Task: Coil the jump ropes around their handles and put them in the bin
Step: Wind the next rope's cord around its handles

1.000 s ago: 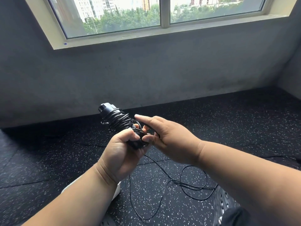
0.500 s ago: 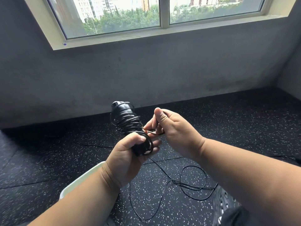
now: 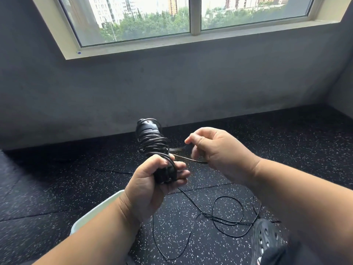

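The bin [image 3: 99,209], a pale rim corner on the floor [image 3: 47,188], shows below and left of the left hand's fingers. The left hand [image 3: 150,190] has its fingers clenched round the lower end of the black handles [image 3: 150,138], held upright; coils of rope [image 3: 227,213] wrap the handles just above the fingers, with one loop lying over the fingertips. From the coils, a strand runs right to the right hand [image 3: 219,152], whose fingers pinch it beside the handles, the two hands close but apart. Motion blur hides exactly which fingertips grip. Below the fingers of both hands, the loose rope trails down and lies in loops on the speckled floor, reaching a black perforated shoe [image 3: 267,241] at lower right.
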A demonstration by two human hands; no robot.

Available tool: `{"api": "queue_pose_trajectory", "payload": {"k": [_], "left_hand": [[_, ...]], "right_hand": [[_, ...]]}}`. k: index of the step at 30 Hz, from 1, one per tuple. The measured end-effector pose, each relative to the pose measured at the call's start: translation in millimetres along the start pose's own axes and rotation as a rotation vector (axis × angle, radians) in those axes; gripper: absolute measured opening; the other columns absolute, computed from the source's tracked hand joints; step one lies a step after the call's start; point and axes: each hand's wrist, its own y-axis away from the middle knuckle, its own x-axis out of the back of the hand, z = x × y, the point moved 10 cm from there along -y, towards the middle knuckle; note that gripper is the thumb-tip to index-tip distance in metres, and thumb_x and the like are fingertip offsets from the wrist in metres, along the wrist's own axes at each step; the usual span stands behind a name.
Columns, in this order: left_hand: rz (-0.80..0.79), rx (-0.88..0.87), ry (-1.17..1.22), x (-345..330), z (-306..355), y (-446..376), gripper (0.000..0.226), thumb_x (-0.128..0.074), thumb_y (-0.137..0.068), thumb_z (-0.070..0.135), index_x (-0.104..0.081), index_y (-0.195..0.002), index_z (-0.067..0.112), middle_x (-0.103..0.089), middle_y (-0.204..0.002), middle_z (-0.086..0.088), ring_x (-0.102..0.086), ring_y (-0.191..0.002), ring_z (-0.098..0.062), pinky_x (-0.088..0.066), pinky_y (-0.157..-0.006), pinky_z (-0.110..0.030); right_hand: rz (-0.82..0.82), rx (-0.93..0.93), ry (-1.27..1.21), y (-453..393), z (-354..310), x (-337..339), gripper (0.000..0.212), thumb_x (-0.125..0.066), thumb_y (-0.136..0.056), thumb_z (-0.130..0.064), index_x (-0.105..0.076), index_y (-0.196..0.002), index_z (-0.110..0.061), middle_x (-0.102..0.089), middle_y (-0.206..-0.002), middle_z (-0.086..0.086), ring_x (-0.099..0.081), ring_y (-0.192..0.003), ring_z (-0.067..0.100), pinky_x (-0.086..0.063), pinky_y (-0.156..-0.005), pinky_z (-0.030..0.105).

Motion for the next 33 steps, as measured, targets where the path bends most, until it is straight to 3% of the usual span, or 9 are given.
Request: {"api": "queue_pose_trajectory", "payload": {"k": [6, 11, 15, 19, 21, 25, 29, 31, 33], "left_hand": [[0.028, -0.195, -0.239, 5, 14, 5, 0.039, -0.073, -0.056, 0.025, -0.079, -0.093, 0.014, -0.072, -0.099, -0.011, -0.071, -0.093, -0.028, -0.057, -0.09, -0.047], [-0.004, -0.187, -0.299, 5, 17, 5, 0.064, -0.072, -0.058, 0.025, -0.069, -0.114, -0.006, -0.069, -0.107, -0.023, -0.066, -0.092, -0.03, -0.058, -0.08, -0.037], [0.047, -0.207, -0.422, 18, 14, 2, 0.069, -0.07, -0.057, 0.028, -0.069, -0.12, -0.003, -0.069, -0.122, -0.031, -0.07, -0.092, -0.029, -0.057, -0.078, -0.035], [0.061, -0.247, -0.445, 13, 17, 2, 0.055, -0.068, -0.057, 0.021, -0.07, -0.107, -0.003, -0.068, -0.092, -0.012, -0.057, -0.078, -0.016, -0.047, -0.068, -0.03], [0.073, -0.261, -0.449, 10, 16, 3, 0.043, -0.064, -0.061, 0.014, -0.061, -0.1, -0.004, -0.054, -0.084, -0.011, -0.046, -0.071, -0.015, -0.04, -0.062, -0.029], [0.096, -0.288, -0.642, 9, 15, 2, 0.027, -0.061, -0.065, 0.009, -0.057, -0.091, 0.015, -0.047, -0.078, -0.006, -0.039, -0.07, -0.014, -0.035, -0.059, -0.031], [0.045, -0.311, -0.81, 2, 15, 4, 0.027, -0.062, -0.065, 0.013, -0.06, -0.085, 0.031, -0.048, -0.071, 0.009, -0.037, -0.068, -0.012, -0.034, -0.058, -0.033], [0.06, -0.309, -0.817, 3, 15, 5, 0.03, -0.063, -0.064, 0.014, -0.061, -0.093, 0.022, -0.048, -0.074, 0.009, -0.037, -0.069, -0.01, -0.034, -0.062, -0.034], [0.061, -0.301, -0.77, 1, 15, 6, 0.032, -0.063, -0.066, 0.013, -0.059, -0.098, 0.01, -0.049, -0.075, 0.01, -0.039, -0.069, -0.008, -0.036, -0.064, -0.033]], "right_hand": [[-0.263, -0.111, 0.217, 10, 17, -19, 0.012, -0.058, -0.104, -0.024, -0.067, -0.11, -0.019, -0.061, -0.056, 0.001, -0.043, -0.041, 0.007, -0.03, -0.04, 0.02], [-0.37, 0.205, 0.754, 23, -1, -31, 0.023, -0.054, -0.104, -0.045, -0.07, -0.103, -0.028, -0.064, -0.073, -0.003, -0.057, -0.065, 0.013, -0.052, -0.065, 0.033], [-0.277, 0.518, 1.033, 31, -22, -31, 0.031, -0.048, -0.103, -0.047, -0.065, -0.099, -0.022, -0.061, -0.081, -0.008, -0.056, -0.076, 0.015, -0.049, -0.07, 0.039], [-0.197, 0.386, 0.737, 28, -20, -25, 0.027, -0.052, -0.105, -0.039, -0.061, -0.13, -0.032, -0.066, -0.071, -0.013, -0.059, -0.065, 0.006, -0.048, -0.066, 0.03], [-0.172, 0.259, 0.533, 24, -15, -23, 0.059, -0.054, -0.105, -0.036, -0.028, -0.158, -0.042, -0.073, -0.074, -0.006, -0.061, -0.059, 0.005, -0.05, -0.061, 0.026], [-0.259, 0.103, 0.365, 27, -6, -26, 0.088, -0.057, -0.104, -0.027, 0.007, -0.154, -0.063, -0.077, -0.089, 0.005, -0.054, -0.047, 0.015, -0.05, -0.044, 0.031], [-0.26, 0.154, 0.388, 29, -7, -22, 0.066, -0.058, -0.104, -0.03, -0.025, -0.148, -0.067, -0.075, -0.088, 0.007, -0.053, -0.048, 0.012, -0.053, -0.045, 0.034], [-0.172, 0.182, 0.284, 24, -8, -13, 0.032, -0.057, -0.105, -0.032, -0.052, -0.131, -0.05, -0.073, -0.081, 0.009, -0.055, -0.046, 0.017, -0.05, -0.042, 0.035], [-0.109, 0.19, 0.183, 21, -8, -8, 0.008, -0.056, -0.105, -0.031, -0.059, -0.11, -0.036, -0.071, -0.077, 0.012, -0.054, -0.044, 0.024, -0.048, -0.042, 0.034]]}}
